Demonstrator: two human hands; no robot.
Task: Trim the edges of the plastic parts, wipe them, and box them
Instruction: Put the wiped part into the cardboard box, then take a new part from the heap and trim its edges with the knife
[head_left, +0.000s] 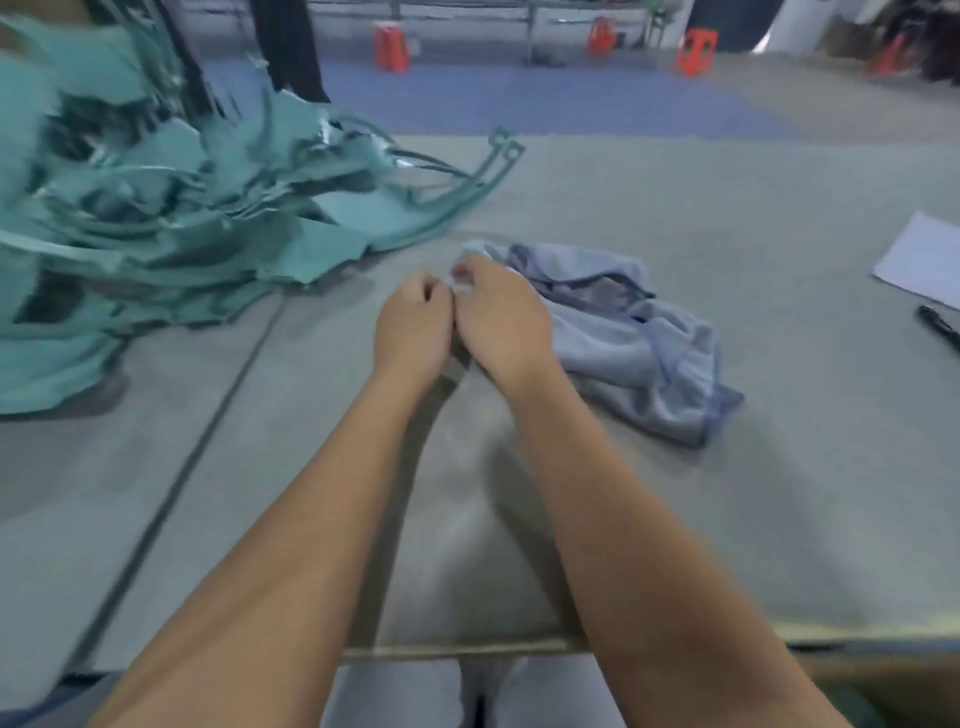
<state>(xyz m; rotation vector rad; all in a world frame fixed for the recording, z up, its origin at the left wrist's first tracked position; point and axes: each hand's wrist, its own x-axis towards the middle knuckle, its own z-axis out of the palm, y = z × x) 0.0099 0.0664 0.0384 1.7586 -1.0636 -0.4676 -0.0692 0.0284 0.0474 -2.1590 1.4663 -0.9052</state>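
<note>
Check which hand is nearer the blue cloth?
Right. The right hand lies against the blue cloth at its left edge, fingers curled on a small pale bit. The left hand sits just beyond, on the side away from the cloth.

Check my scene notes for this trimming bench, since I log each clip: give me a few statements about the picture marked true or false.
1. The pile of green plastic parts lies to the left of the hands. True.
2. The blue cloth is folded neatly in a box. False: it lies crumpled on the grey table, beside the right hand.
3. The left hand and the right hand are close together, fingers curled. True; something small and pale seems pinched at the right fingertips, but blur hides what it is.
4. A white sheet of paper lies at the table's right edge. True.
5. The orange stools stand on the table. False: they stand on the floor behind it.
</note>
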